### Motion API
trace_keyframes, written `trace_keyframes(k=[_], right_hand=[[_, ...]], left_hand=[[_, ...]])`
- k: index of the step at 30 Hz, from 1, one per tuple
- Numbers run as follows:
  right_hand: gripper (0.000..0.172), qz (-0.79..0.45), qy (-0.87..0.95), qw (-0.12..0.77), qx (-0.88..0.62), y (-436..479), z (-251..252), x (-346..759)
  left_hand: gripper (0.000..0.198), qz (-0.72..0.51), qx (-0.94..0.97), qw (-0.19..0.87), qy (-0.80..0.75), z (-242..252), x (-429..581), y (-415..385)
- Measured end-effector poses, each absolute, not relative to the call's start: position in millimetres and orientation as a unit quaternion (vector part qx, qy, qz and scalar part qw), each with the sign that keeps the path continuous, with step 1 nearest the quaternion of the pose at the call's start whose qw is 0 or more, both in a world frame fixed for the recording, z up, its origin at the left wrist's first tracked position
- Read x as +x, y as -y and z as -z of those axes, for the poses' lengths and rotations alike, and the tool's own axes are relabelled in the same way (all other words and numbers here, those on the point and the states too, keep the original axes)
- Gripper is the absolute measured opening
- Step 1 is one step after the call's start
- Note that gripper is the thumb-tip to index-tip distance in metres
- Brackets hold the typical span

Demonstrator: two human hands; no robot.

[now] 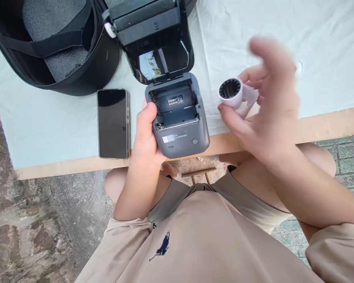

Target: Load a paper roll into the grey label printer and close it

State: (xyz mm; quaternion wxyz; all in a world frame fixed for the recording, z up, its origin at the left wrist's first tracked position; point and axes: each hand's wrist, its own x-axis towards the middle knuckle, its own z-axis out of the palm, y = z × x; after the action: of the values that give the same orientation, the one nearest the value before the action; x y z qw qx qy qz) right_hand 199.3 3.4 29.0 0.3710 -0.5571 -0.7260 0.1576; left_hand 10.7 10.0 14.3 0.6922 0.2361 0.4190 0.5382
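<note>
My left hand (147,135) grips the left side of a dark grey label printer (181,137) above the table's front edge. The printer's lid (156,43) is flipped up, and its paper bay shows no roll inside. To the right, my right hand (265,102) pinches a small white label roll (234,96) between thumb and fingers. Its dark ribbed core faces up, and a loose strip of paper curls off its right side. The raised index finger is blurred by motion. The roll is apart from the printer.
A black-screened phone (113,124) lies on the pale cloth (283,23), left of the printer. Behind it stands an open black case (103,67) with grey lining and a strap. A small white round thing (299,67) shows partly behind my right hand. The wooden table edge (333,124) runs along the front.
</note>
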Motion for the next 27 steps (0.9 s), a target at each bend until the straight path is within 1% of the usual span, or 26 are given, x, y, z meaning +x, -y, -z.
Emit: trace_keyframes(k=[1,2,4,6,8,10,13,15,17,19,21,25,27], right_hand=[[0.054,-0.19,0.707,0.414,-0.541,-2,-35,197],[0.049,-0.214,0.688,0.451,-0.527,-1,-41,195],[0.035,-0.228,0.668,0.497,-0.505,1,-49,189],[0.024,-0.234,0.678,0.503,-0.483,2,-53,183],[0.02,-0.221,0.702,0.497,-0.46,1,-52,179],[0.021,-0.177,0.74,0.467,-0.45,-1,-50,176],[0.026,-0.089,0.796,0.398,-0.448,-4,-49,171],[0.029,-0.066,0.809,0.37,-0.452,-7,-50,167],[0.028,-0.062,0.815,0.342,-0.464,-9,-51,165],[0.024,-0.072,0.82,0.297,-0.484,-12,-53,163],[0.022,-0.081,0.822,0.257,-0.501,-14,-54,162],[0.024,-0.076,0.828,0.217,-0.512,-16,-54,163],[0.022,-0.093,0.828,0.206,-0.513,-17,-54,164]], left_hand=[[0.023,-0.539,0.233,0.696,-0.414,-12,10,-9],[0.023,-0.536,0.23,0.701,-0.409,-11,10,-9],[0.022,-0.531,0.228,0.716,-0.392,-7,9,-7],[0.022,-0.537,0.229,0.724,-0.368,-4,9,-7],[0.024,-0.541,0.23,0.727,-0.355,-3,9,-7],[0.026,-0.539,0.23,0.726,-0.36,-3,9,-7],[0.032,-0.533,0.237,0.722,-0.373,-5,10,-7],[0.034,-0.531,0.247,0.721,-0.37,-8,13,-5],[0.028,-0.541,0.254,0.714,-0.363,-13,17,-3],[0.019,-0.56,0.249,0.701,-0.364,-17,21,-1],[0.014,-0.565,0.243,0.699,-0.365,-21,22,-1],[0.022,-0.535,0.255,0.73,-0.341,-20,17,-4],[0.024,-0.528,0.261,0.732,-0.343,-18,14,-5]])
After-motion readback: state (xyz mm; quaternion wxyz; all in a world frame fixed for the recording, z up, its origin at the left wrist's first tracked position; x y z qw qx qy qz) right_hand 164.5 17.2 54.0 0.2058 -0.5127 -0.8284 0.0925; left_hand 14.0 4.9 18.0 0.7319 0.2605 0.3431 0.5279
